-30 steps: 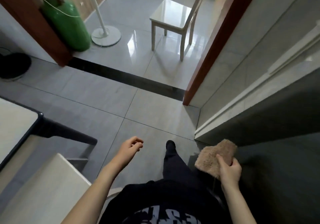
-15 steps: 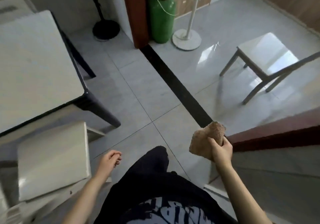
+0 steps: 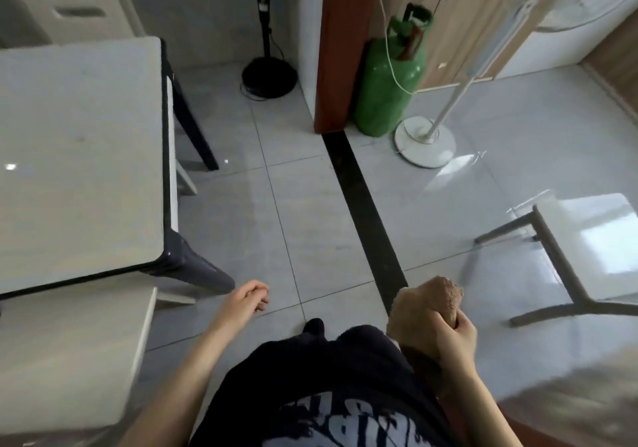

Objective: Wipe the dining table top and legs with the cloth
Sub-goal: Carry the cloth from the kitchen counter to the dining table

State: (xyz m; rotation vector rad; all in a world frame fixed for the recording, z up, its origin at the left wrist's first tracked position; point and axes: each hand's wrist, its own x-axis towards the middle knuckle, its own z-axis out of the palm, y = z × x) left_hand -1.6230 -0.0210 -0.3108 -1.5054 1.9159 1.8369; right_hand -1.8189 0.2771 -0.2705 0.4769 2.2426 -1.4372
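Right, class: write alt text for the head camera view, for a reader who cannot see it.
A standing person grips a brown cloth in the right hand; the left hand hangs loosely curled, holding nothing. A pale dining table with dark legs stands at the left, untouched. Farther off are a green gas cylinder, a white fan stand and a chair.

— What colour is the cloth (image 3: 428, 303)?
— Plain tan-brown. The counter (image 3: 79, 156) is pale grey-white on top, with a black rim and dark grey-black legs.
— And the floor (image 3: 303, 205)?
— Light grey tiles, crossed by one black strip (image 3: 366, 212). The door frame (image 3: 341, 43) is reddish brown, the gas cylinder (image 3: 386, 80) bright green.
— The two fans?
— One fan base (image 3: 424, 143) is white, the other base (image 3: 269, 75) black. The shirt (image 3: 310, 377) is black with white lettering.
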